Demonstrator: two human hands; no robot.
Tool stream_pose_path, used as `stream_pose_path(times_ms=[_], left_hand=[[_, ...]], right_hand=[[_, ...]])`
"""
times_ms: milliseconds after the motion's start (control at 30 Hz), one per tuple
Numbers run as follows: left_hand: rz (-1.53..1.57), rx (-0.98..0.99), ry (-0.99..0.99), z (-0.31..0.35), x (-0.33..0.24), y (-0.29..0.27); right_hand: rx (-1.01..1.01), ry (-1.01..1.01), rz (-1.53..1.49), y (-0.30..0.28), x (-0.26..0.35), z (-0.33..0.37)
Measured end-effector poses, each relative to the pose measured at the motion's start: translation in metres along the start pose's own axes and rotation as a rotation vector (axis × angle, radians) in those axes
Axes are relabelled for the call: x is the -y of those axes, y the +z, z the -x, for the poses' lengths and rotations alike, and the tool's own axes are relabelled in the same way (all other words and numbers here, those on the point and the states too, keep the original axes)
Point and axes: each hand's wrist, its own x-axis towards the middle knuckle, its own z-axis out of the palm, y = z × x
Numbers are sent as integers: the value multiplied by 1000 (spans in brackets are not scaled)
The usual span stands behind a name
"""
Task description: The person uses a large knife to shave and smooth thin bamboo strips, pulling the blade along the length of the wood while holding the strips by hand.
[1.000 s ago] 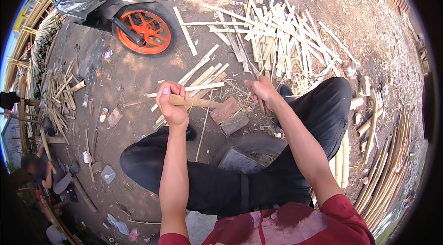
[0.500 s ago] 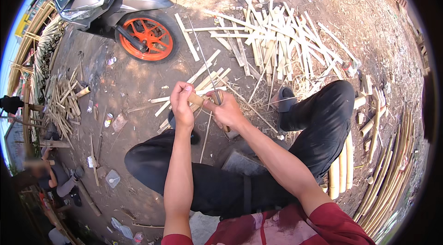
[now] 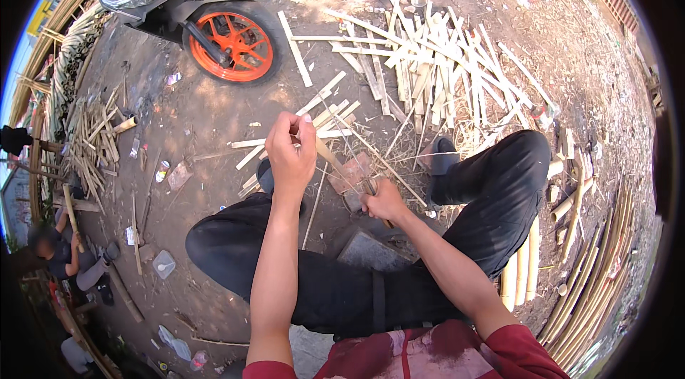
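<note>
Okay, so the big change here was the right hand — half a second earlier it sat tight up against the left one, and now it had dropped down and to the right, just below the middle of the frame. It had its fingers wrapped round a long thin knife, with a bit of handle poking out below the fist and the blade slanting up toward the upper left. The left hand, a bit left of centre, was pinching the bamboo strip between thumb and curled fingers. That strip was near the middle of the frame, tilted down to the lower right, its far end over or against the reddish brick; I couldn't tell which. The blade ran close by the strip, but it was too thin and smeared to say if they touched. My read: the gap opening between the hands meant the knife had travelled down along the strip, so that looked like one pass of the blade and not a pause. The loose pile of pale strips at upper right hadn't been touched, and the grey block still sat between the person's legs, lower centre.
</note>
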Motion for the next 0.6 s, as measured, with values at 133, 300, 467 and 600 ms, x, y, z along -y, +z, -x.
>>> stream_pose_path(times_ms=[133, 300, 467, 600], left_hand=[[41, -129, -98, -14, 15, -8], [219, -185, -220, -16, 33, -37], [-236, -66, 216, -9, 2, -43], [-176, -2, 204, -1, -6, -45]], right_hand=[[-223, -15, 595, -1, -57, -3], [-216, 238, 446, -14, -41, 19], [-302, -59, 99, -9, -11, 13], [-199, -217, -215, 1, 79, 49]])
